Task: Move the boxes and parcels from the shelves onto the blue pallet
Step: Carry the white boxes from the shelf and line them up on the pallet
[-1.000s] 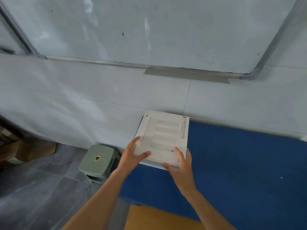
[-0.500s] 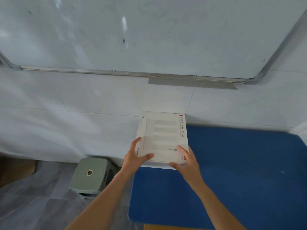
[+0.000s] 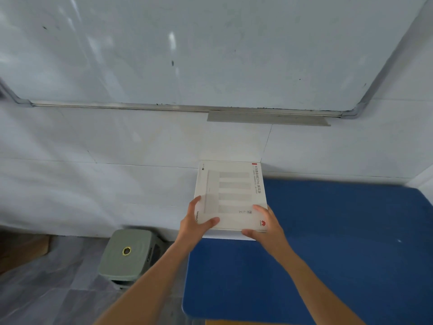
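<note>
I hold a flat white box (image 3: 230, 193) with grey print and a small red logo, out in front of me over the far left corner of the blue pallet (image 3: 328, 242). My left hand (image 3: 195, 225) grips its near left corner, thumb on top. My right hand (image 3: 263, 227) grips the near right corner, fingers curled round the edge. Whether the box rests on the pallet cannot be told.
A grey-green plastic stool (image 3: 127, 253) stands on the grey floor just left of the pallet. A white wall with a whiteboard (image 3: 210, 48) rises behind. Brown cardboard (image 3: 21, 249) shows at the far left, a yellow-brown surface (image 3: 246, 322) at the bottom edge.
The view swung right and the pallet now fills more of the frame. Both hands kept their grip and carried the box over the pallet's far left corner.
</note>
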